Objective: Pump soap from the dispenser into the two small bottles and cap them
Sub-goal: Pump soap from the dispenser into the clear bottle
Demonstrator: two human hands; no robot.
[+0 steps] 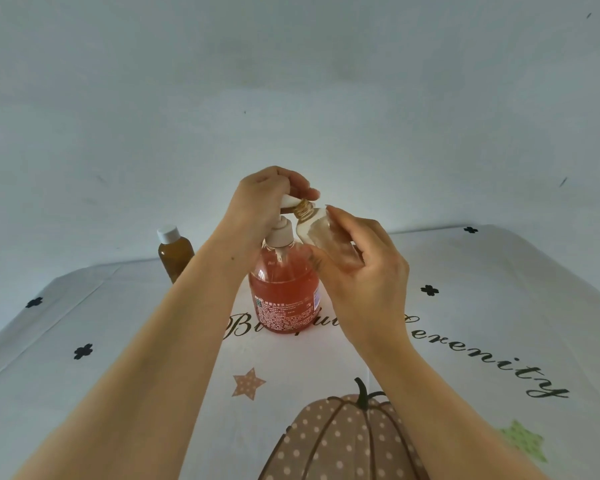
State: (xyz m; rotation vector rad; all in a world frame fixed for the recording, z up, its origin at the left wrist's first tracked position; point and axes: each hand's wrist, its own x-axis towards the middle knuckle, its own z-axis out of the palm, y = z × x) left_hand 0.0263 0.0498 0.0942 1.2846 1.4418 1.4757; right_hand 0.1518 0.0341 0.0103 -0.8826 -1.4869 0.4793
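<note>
Amber bottle (175,258): upright on the cloth (465,306) at 10 o'clock from the dispenser, white cap on. It stands apart from both hands, probably parked out of the working area. Fill level cannot be told.
Left hand (260,202): fingers curled down over the pump (289,201), gripping it from above, placed to press.
Dispenser (284,296): upright at centre, pink soap inside, nozzle pointing toward 3 o'clock.
Clear bottle (321,233): uncapped, lifted off the cloth at 2 o'clock from the dispenser. It is tilted so that its threaded neck meets the nozzle tip. No soap is visible inside.
Right hand (368,271): fingers and thumb wrapped round the clear bottle's body, holding the neck to the nozzle to catch the soap.
</note>
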